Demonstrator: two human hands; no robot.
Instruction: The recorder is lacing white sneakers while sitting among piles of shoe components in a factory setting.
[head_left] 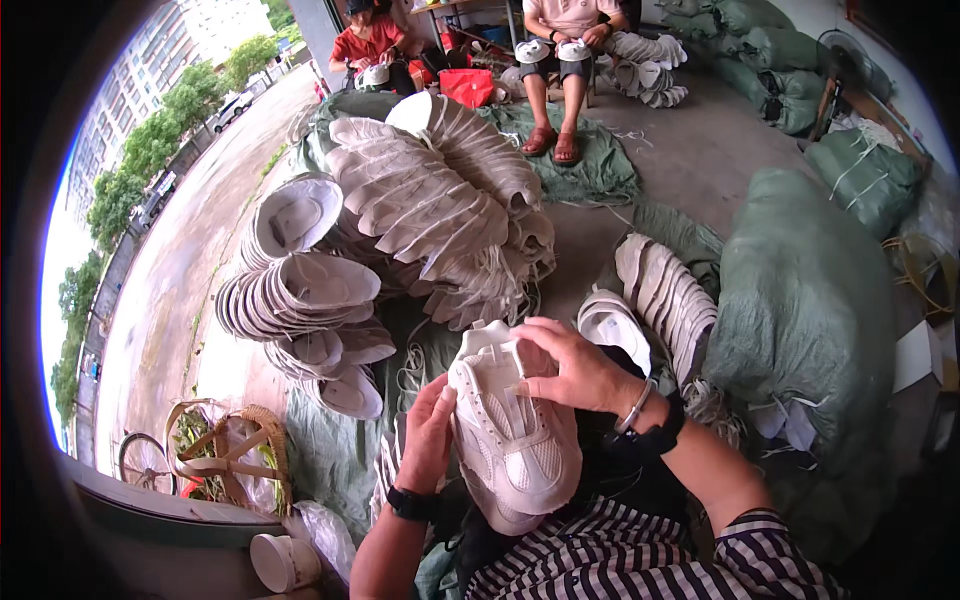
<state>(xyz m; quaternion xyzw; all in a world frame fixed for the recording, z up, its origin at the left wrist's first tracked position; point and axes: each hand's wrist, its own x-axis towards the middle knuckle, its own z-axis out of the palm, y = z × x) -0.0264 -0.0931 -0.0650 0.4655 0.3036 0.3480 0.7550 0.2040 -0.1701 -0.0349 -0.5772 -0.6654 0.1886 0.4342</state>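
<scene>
A white shoe upper [515,440] with mesh panels and a row of eyelets lies over my lap, its toe pointing toward me. My left hand [428,440] grips its left side, with the thumb on the edge by the eyelets. Across the tongue and the right eyelet edge, my right hand [570,370] pinches the upper between thumb and fingers. Just past my right hand sits another white upper [612,325], beside a nested row of uppers [665,300].
Ahead lies a big heap of nested uppers [420,190], with stacks [300,295] to its left. A bulging green sack [800,300] stands right. A white bucket [285,562] and wicker basket [262,450] are lower left. Two people sit at the back, near a red bag [466,87].
</scene>
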